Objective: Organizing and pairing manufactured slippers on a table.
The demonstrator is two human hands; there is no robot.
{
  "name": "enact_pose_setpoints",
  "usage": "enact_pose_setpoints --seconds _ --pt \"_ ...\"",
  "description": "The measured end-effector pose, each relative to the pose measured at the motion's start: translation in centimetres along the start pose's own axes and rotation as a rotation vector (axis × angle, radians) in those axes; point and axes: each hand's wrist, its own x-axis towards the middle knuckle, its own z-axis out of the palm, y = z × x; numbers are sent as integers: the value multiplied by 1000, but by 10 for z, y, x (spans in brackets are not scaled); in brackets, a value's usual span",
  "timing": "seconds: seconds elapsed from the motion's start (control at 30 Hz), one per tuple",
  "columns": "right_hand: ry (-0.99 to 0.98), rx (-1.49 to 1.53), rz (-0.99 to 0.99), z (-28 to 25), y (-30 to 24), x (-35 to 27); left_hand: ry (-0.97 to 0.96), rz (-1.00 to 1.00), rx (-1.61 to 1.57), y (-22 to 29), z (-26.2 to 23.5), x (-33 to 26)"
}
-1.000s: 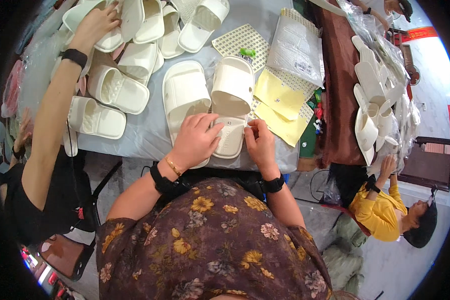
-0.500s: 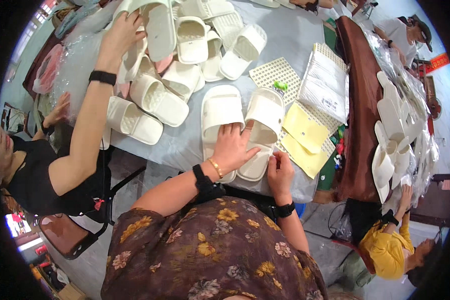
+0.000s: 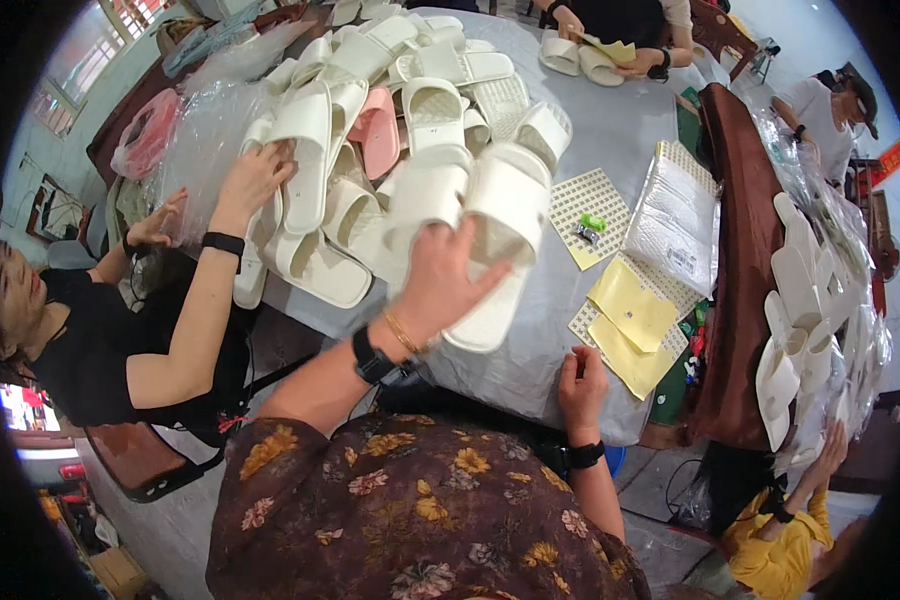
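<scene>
From here, the white slippers [image 3: 508, 205] sit at one o'clock from the nearer left hand [image 3: 442, 285], pinched there, pointing seven-to-one; eleven o'clock from the curled right hand [image 3: 583, 382], contents unclear.

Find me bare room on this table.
Bare table shows between the slipper pile, the dotted sheet and the far slippers; another strip lies between the white pair in the left hand and the yellow papers, ahead of the right hand. Crowded: the left, under the pile, and the right, under papers and silver bag.
</scene>
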Motion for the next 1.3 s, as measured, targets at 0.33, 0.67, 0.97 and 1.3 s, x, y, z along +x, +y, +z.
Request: enact_pose_setpoints --seconds 0.33,0.67,0.97,1.3 --pt "29 116 -5 -2 -6 2 -23 -113 225 -142 -71 159" --pt "800 -222 -67 -186 49 48 -89 110 164 -94 15 17" --pt "892 -190 513 -360 163 105 -282 22 -72 -53 52 -77" --pt "563 259 419 -402 199 159 -152 -44 -28 -55 48 -129"
